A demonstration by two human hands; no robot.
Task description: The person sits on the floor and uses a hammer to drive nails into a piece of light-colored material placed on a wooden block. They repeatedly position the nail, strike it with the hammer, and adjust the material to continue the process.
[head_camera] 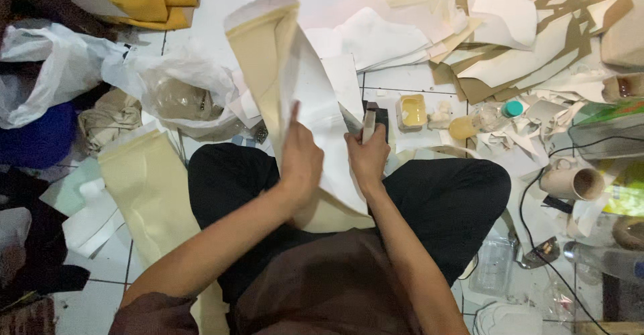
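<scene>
A: Cream sheet point(268, 60)?
B: Standing up off the lap, top curled over, white backing point(322, 113) facing the person. Lower end rests on the black trousers point(443, 201).
A: Hands?
B: Left hand point(300, 160) flat on the backing, index finger up. Right hand point(368, 154) closed around a slim tool point(369, 121) at the sheet's right edge.
A: Around it?
B: Tiled floor point(396, 80), paper offcuts point(510, 46), small yellow tub point(412, 111), tape roll point(574, 182).
</scene>
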